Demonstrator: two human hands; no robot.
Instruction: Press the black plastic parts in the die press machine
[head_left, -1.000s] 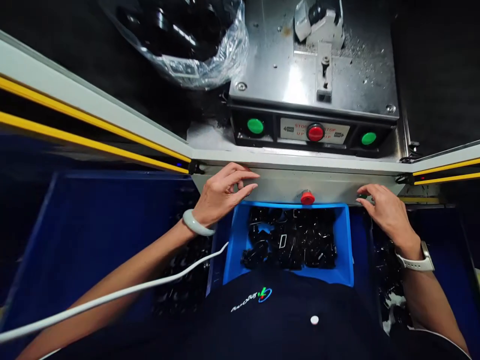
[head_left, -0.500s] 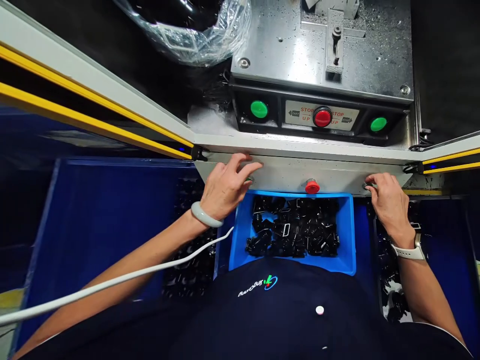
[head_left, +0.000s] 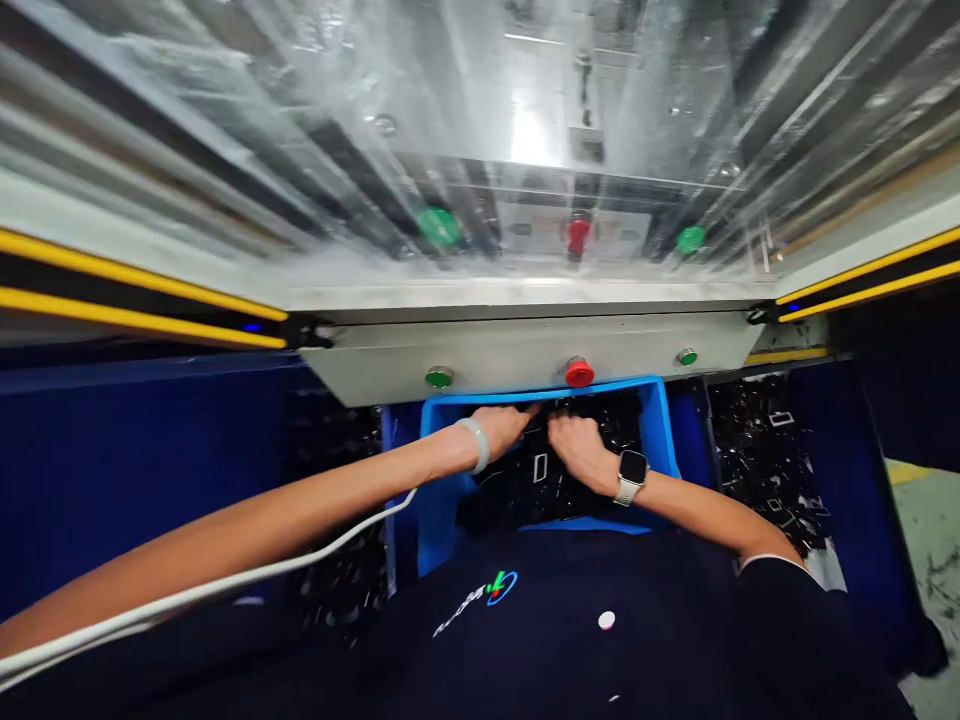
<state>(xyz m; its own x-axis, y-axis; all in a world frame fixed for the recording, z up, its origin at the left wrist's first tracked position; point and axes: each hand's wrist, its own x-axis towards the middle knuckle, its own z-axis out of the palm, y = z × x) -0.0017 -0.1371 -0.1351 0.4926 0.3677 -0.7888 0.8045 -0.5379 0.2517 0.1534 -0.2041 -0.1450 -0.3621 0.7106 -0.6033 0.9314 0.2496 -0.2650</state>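
Both my hands are down in the light blue bin of small black parts in front of me. My left hand, with a pale bangle on the wrist, reaches into the far side of the bin, its fingers among the parts. My right hand, with a watch on the wrist, is close beside it with fingers curled down into the parts. What the fingers hold is hidden.
The machine's front panel carries a left green button, a red button and a right green button. Above it the press area is smeared by motion. Dark blue bins flank both sides; the right bin holds black parts. A white cable runs along my left arm.
Both hands have left the green buttons on the front panel and dropped into the light blue bin, meeting near its middle. The view has tilted and the machine top has blurred.
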